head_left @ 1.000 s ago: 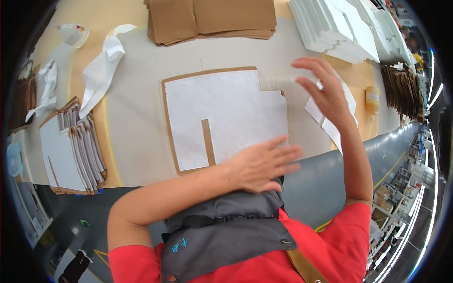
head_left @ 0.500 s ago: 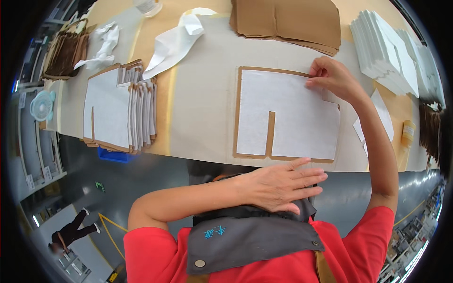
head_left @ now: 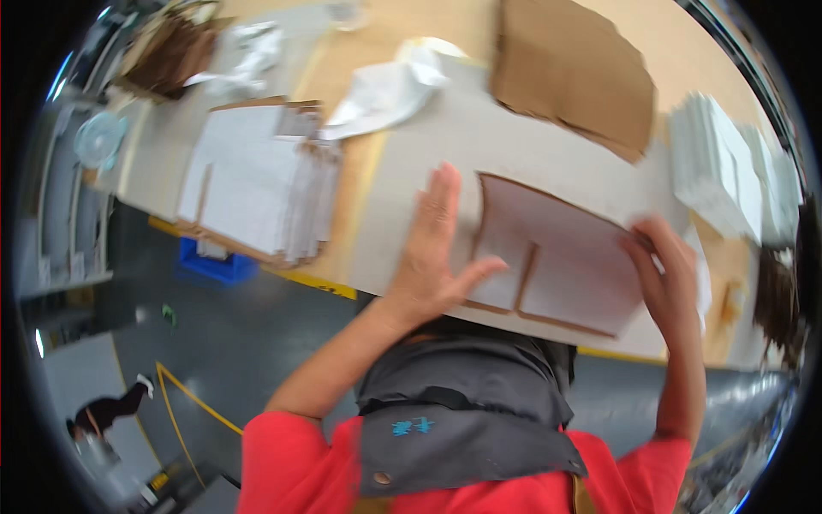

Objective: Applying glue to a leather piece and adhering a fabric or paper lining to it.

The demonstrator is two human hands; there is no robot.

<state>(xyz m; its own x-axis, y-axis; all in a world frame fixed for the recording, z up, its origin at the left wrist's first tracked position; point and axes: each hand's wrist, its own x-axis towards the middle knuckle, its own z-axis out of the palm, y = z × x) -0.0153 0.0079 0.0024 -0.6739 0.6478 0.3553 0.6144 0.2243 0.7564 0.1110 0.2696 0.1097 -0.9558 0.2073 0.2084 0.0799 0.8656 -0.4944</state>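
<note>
White-faced brown panel [head_left: 582, 257], close to the front edge of the worktable [head_left: 462, 111] and straight ahead of a dark grey apron [head_left: 471, 458], with a brown slot [head_left: 527, 278] cut up from the near edge. Far edge bowed and tilted up toward the right, white face in shade. Right hand [head_left: 666, 261] at the panel's upper right, fingers curled and thumb almost closed against them, with the edge pinched between; finer detail lost in blur. Left hand [head_left: 432, 248] wide open and holding nothing, fingers straight and side by side, pointing away from the body, thumb spread out over the panel's left side; contact between thumb and panel impossible to tell. Beyond the panel, a stack of brown sheets [head_left: 569, 73]. Well apart to the left, a pile of white-faced panels [head_left: 235, 176], with a blue bin [head_left: 216, 265] below the table edge. Between pile and brown stack, a loose white sheet [head_left: 385, 92]. Farther left, a crumpled white piece [head_left: 248, 60] beside a brown bundle [head_left: 167, 51]. To the right, stacked white pieces [head_left: 723, 167] and a small yellow container [head_left: 732, 301]. Past the table's left end, a pale round fan [head_left: 98, 140].
</note>
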